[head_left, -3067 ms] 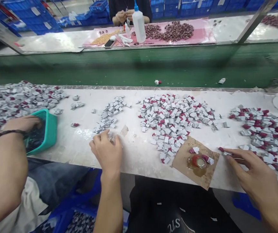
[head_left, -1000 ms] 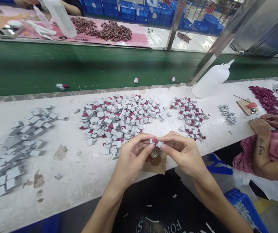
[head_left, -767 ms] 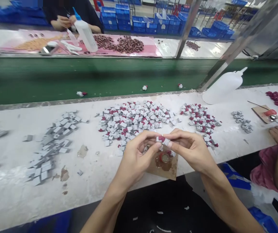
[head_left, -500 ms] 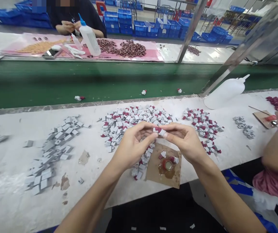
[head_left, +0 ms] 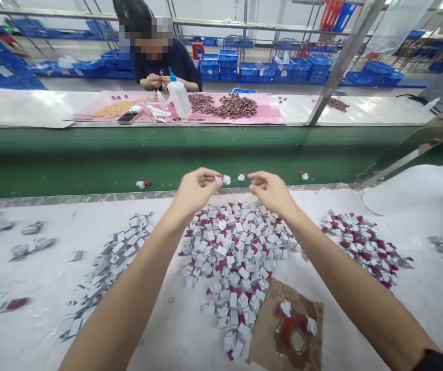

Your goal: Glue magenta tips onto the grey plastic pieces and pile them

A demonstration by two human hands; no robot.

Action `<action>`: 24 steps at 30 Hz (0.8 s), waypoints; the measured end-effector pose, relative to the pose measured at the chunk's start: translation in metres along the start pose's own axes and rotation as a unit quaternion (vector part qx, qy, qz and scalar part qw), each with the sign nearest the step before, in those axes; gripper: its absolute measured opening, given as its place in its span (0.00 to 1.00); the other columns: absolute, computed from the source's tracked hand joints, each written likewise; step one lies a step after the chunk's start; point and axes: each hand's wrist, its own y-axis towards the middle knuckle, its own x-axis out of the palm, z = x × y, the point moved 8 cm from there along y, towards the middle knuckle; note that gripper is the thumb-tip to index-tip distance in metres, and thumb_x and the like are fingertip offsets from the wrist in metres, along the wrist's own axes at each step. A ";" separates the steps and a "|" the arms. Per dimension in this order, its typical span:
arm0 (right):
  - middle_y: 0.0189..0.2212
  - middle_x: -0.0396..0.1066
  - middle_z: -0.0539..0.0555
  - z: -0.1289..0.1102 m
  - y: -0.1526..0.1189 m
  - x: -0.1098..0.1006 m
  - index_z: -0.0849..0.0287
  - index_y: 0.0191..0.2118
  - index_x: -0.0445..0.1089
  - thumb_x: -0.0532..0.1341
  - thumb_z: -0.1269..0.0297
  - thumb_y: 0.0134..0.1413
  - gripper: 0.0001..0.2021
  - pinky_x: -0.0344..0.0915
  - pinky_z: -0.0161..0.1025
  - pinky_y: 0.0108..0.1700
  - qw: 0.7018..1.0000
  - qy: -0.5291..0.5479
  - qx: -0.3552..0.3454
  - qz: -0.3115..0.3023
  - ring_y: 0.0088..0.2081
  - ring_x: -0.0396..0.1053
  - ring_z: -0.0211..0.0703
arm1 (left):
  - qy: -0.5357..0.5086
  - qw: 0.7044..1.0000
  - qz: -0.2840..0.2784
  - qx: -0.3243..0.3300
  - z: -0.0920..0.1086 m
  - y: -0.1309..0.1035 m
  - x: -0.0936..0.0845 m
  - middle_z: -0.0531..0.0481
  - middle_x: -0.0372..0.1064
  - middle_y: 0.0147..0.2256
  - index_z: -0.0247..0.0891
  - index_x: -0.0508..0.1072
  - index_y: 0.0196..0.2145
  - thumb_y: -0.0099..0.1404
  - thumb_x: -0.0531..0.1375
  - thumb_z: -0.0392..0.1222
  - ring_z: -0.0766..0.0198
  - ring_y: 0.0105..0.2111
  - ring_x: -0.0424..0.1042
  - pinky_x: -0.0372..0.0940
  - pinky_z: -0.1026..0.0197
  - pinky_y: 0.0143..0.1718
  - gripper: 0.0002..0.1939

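Note:
Over the near edge of the green conveyor belt (head_left: pixel 90 178), my left hand (head_left: pixel 196 190) pinches a small white-and-magenta plastic piece (head_left: pixel 225 180) between thumb and fingertips. To its right, my right hand (head_left: pixel 270 191) is open, its thumb and fingers apart with nothing between them. A similar small piece (head_left: pixel 241 177) lies on the belt just left of my right fingertips. Below both hands spreads a large heap of white, grey and magenta pieces (head_left: pixel 237 247). On a brown cardboard square (head_left: pixel 262 340) sit a red round container (head_left: pixel 296 337) in a wet brown stain and a couple of pieces.
Grey pieces (head_left: pixel 117 257) lie at left, another mixed heap (head_left: pixel 356 242) at right. A white bottle (head_left: pixel 410 188) leans beside a metal post (head_left: pixel 341 67). Across the belt a co-worker (head_left: pixel 167 67) handles something small behind a blue-capped bottle (head_left: pixel 181 100).
Both hands have moved forward from above the heap to the belt's edge and separated. The piece they held together is now apparently in my left hand alone. The view has shifted.

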 end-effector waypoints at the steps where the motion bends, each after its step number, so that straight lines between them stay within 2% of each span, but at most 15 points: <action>1: 0.59 0.82 0.64 -0.001 0.020 0.006 0.57 0.63 0.83 0.68 0.71 0.68 0.21 0.79 0.53 0.59 1.000 -0.029 -0.007 0.003 0.46 0.83 0.50 | 0.017 1.000 0.017 -0.012 -0.003 0.014 -0.011 0.40 0.84 0.43 0.38 0.84 0.43 0.63 0.75 0.44 0.51 0.47 0.82 0.76 0.49 0.55 0.12; 4: 0.62 0.79 0.63 -0.007 0.065 0.038 0.56 0.58 0.84 0.71 0.73 0.65 0.17 0.72 0.57 0.68 0.994 -0.097 -0.036 -0.021 0.57 0.79 0.56 | 0.085 0.993 0.037 -0.071 -0.023 0.046 -0.025 0.41 0.83 0.44 0.34 0.83 0.45 0.69 0.75 0.42 0.53 0.46 0.82 0.77 0.50 0.53 0.11; 6: 0.59 0.81 0.61 -0.009 0.078 0.057 0.57 0.53 0.83 0.74 0.66 0.68 0.10 0.73 0.59 0.67 0.989 -0.133 -0.048 -0.045 0.59 0.78 0.56 | 0.135 0.983 0.046 -0.111 -0.043 0.061 -0.026 0.42 0.82 0.50 0.34 0.82 0.52 0.75 0.73 0.46 0.54 0.48 0.82 0.80 0.48 0.53 0.14; 8: 0.55 0.81 0.58 -0.004 0.083 0.062 0.58 0.51 0.81 0.72 0.58 0.73 0.10 0.75 0.59 0.64 0.983 -0.167 -0.049 -0.052 0.57 0.79 0.54 | 0.182 0.971 0.061 -0.140 -0.057 0.072 -0.030 0.41 0.79 0.58 0.37 0.79 0.60 0.80 0.69 0.50 0.53 0.53 0.82 0.80 0.45 0.55 0.19; 10: 0.53 0.81 0.57 0.008 0.083 0.046 0.57 0.51 0.80 0.70 0.56 0.76 0.10 0.76 0.55 0.61 0.979 -0.199 -0.038 -0.035 0.54 0.79 0.52 | 0.221 0.960 0.083 -0.152 -0.059 0.076 -0.041 0.40 0.78 0.61 0.38 0.79 0.60 0.79 0.70 0.51 0.49 0.58 0.79 0.78 0.40 0.61 0.19; 12: 0.51 0.80 0.58 0.026 0.079 0.011 0.56 0.52 0.80 0.67 0.58 0.77 0.09 0.75 0.51 0.57 0.972 -0.234 -0.009 -0.002 0.51 0.79 0.52 | 0.250 0.949 0.116 -0.150 -0.050 0.073 -0.064 0.38 0.77 0.60 0.37 0.80 0.51 0.72 0.75 0.48 0.39 0.67 0.73 0.68 0.31 0.70 0.17; 14: 0.51 0.79 0.60 0.049 0.070 -0.033 0.56 0.52 0.81 0.64 0.61 0.78 0.09 0.74 0.49 0.55 0.961 -0.271 0.034 0.037 0.50 0.78 0.53 | 0.264 0.942 0.161 -0.134 -0.040 0.066 -0.098 0.35 0.73 0.62 0.38 0.76 0.41 0.62 0.80 0.46 0.23 0.75 0.58 0.54 0.24 0.75 0.19; 15: 0.52 0.79 0.60 0.061 0.064 -0.054 0.57 0.53 0.81 0.64 0.61 0.78 0.09 0.74 0.49 0.55 0.954 -0.288 0.059 0.054 0.50 0.78 0.53 | 0.263 0.940 0.181 -0.118 -0.036 0.061 -0.116 0.35 0.69 0.66 0.39 0.74 0.42 0.63 0.79 0.48 0.20 0.78 0.50 0.49 0.23 0.76 0.21; 16: 0.54 0.78 0.60 0.072 0.058 -0.073 0.57 0.53 0.80 0.65 0.60 0.78 0.09 0.75 0.50 0.56 0.947 -0.302 0.082 0.069 0.50 0.78 0.52 | 0.258 0.939 0.201 -0.109 -0.036 0.056 -0.133 0.35 0.65 0.68 0.39 0.72 0.42 0.65 0.78 0.49 0.20 0.78 0.47 0.49 0.23 0.76 0.21; 18: 0.57 0.79 0.59 0.090 0.048 -0.098 0.58 0.56 0.79 0.68 0.57 0.77 0.12 0.77 0.53 0.57 0.936 -0.318 0.119 0.087 0.52 0.79 0.52 | 0.240 0.939 0.223 -0.100 -0.043 0.045 -0.161 0.37 0.66 0.66 0.40 0.69 0.43 0.68 0.75 0.50 0.25 0.76 0.52 0.54 0.26 0.74 0.20; 21: 0.58 0.80 0.58 0.102 0.044 -0.102 0.58 0.59 0.78 0.70 0.53 0.77 0.16 0.80 0.55 0.58 0.937 -0.312 0.130 0.083 0.54 0.80 0.52 | 0.225 0.942 0.229 -0.102 -0.059 0.031 -0.182 0.40 0.65 0.57 0.42 0.63 0.37 0.65 0.76 0.54 0.29 0.70 0.60 0.54 0.24 0.74 0.26; 24: 0.57 0.81 0.58 0.093 0.047 -0.092 0.58 0.59 0.79 0.71 0.53 0.77 0.16 0.81 0.56 0.58 0.948 -0.287 0.108 0.082 0.54 0.81 0.52 | 0.209 0.956 0.187 -0.082 -0.061 0.028 -0.181 0.40 0.61 0.55 0.42 0.61 0.32 0.61 0.77 0.57 0.27 0.67 0.62 0.42 0.17 0.76 0.30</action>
